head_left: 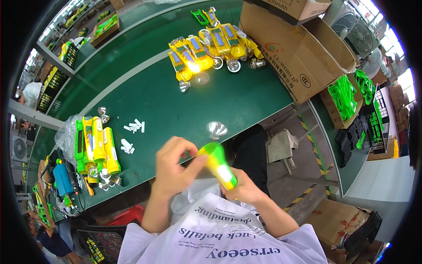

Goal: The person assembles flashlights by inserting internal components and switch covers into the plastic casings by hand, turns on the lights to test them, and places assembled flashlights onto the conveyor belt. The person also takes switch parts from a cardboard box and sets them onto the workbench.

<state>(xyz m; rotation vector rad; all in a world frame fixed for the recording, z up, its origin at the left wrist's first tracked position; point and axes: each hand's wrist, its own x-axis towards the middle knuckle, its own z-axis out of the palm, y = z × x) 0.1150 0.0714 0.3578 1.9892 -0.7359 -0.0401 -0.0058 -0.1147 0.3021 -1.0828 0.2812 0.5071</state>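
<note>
A yellow and green flashlight housing (215, 163), blurred by motion, tilts in front of my chest with its wide green mouth up and away from me. My right hand (245, 187) is closed round its narrow lower end. Close by the mouth is my left hand (176, 163), fingers curled and thumb against the rim; whatever it pinches, if anything, is too small to make out. Just beyond the housing, a shiny reflector (216, 129) lies near the table's front edge.
Yellow flashlight halves with circuit boards and reflectors (206, 48) crowd the green table's (167, 105) far side, one lamp lit. Assembled flashlights (99, 145) lie left, near small white pieces (134, 126). A large carton (294, 48) borders the right; green parts (343, 94) fill a box beyond.
</note>
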